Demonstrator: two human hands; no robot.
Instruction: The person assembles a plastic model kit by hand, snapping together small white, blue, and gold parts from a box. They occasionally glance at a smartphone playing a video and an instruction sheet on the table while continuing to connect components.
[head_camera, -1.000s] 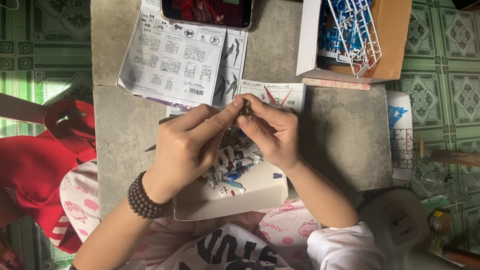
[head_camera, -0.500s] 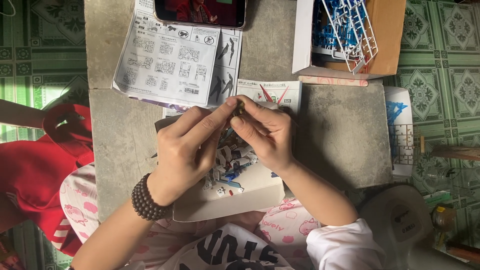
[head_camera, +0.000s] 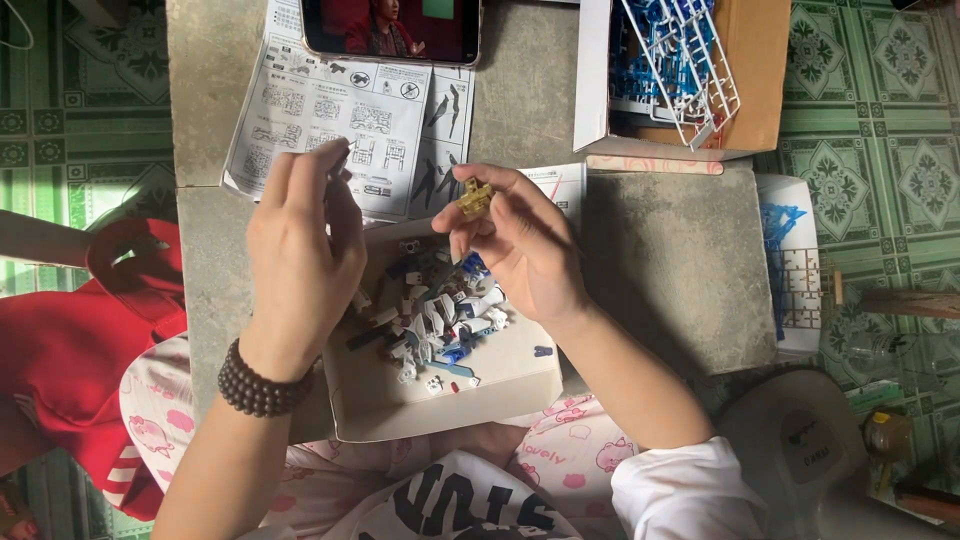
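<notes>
My right hand (head_camera: 520, 245) pinches a small gold plastic model part (head_camera: 475, 197) between thumb and fingers, held above a shallow white tray (head_camera: 500, 385). The tray carries several loose white, blue and dark model pieces (head_camera: 435, 320). My left hand (head_camera: 300, 260), with a dark bead bracelet at the wrist, hovers over the tray's left side with fingers curled around a thin dark tool (head_camera: 338, 162) whose tip shows near the fingertips. An instruction sheet (head_camera: 345, 125) lies just beyond both hands.
A tablet (head_camera: 390, 28) showing a video rests at the table's far edge. An open cardboard box (head_camera: 760, 90) with blue and white part frames (head_camera: 680, 60) stands at the far right. Another printed sheet (head_camera: 790, 265) hangs off the right side. Red cloth (head_camera: 70, 350) lies on the left.
My hands were pressed together over the tray working on one piece; now they have parted, the left moving left and the right lifting the gold part clear.
</notes>
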